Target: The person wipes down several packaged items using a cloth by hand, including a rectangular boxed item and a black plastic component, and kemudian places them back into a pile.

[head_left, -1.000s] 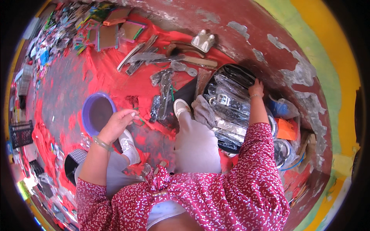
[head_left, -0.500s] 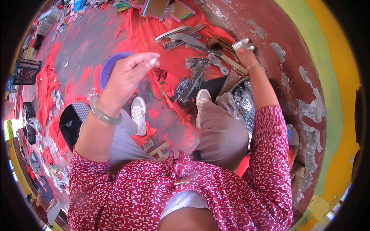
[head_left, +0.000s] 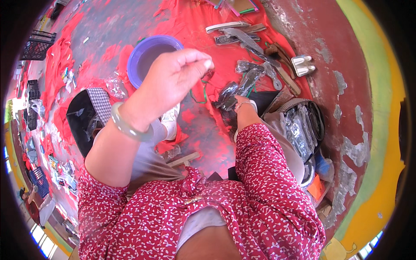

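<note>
My left hand (head_left: 175, 84), with a pale bangle at the wrist, is raised in front of the purple basin (head_left: 133, 69). Its thumb and forefinger press together in a pinch; whatever is between them is too small to make out. My right hand (head_left: 245, 104) reaches down beside the dark straps in clear plastic (head_left: 250, 81), its fingertips at their lower end and mostly hidden. More grey and brown straps (head_left: 247, 40) lie on the red sheet (head_left: 190, 26). A white double-ended object (head_left: 303, 65) rests at the sheet's right edge. A thin green cord (head_left: 203, 97) curls below my left fingertips.
On my right stands a dark bag (head_left: 320, 123) filled with plastic-wrapped things. A black bag with a checked panel (head_left: 99, 106) is at my left. Black crates (head_left: 39, 45) and scattered litter lie farther left. A peeling red wall (head_left: 346, 108) borders the right side.
My right hand has let go of the white object and moved down and left to the wrapped straps. My left hand stays pinched. The view has shifted, moving the basin rightward.
</note>
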`<state>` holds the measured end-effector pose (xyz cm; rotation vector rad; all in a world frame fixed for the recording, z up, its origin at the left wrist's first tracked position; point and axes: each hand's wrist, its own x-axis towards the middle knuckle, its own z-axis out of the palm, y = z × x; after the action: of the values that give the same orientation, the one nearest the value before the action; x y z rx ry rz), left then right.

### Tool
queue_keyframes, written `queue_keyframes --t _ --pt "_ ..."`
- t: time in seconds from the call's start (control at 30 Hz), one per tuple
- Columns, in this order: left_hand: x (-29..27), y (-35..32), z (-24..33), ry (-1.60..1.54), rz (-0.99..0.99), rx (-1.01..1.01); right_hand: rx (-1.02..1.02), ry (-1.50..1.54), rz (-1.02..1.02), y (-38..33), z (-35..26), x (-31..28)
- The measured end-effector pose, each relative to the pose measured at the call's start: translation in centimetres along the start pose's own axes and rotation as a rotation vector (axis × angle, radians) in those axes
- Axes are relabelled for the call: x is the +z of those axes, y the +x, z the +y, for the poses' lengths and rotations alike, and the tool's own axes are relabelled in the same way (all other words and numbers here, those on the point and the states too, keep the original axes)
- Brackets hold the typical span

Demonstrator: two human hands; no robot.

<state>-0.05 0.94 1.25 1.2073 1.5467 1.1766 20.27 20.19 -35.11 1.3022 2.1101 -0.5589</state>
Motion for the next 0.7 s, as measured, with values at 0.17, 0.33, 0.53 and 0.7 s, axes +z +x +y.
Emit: queue_keyframes --t 0.17,0.33,0.53,0.7 --pt "-0.1 -0.8 -0.4 0.047 -0.061 -0.044 0.077 0.052 -0.086 -0.8 -1.3 5.9" --pt "-0.4 -0.2 -0.7 0.1 -0.038 -0.054 0.104 0.046 -0.059 -0.8 -1.9 7.5" --pt "-0.1 0.5 -1.7 0.118 -0.035 -0.013 0.149 -0.166 0.305 -1.8 -2.1 3.8" --pt "0.1 1.1 -3.5 0.132 0.075 0.095 0.239 2.044 0.609 -9.8 -7.3 -9.2"
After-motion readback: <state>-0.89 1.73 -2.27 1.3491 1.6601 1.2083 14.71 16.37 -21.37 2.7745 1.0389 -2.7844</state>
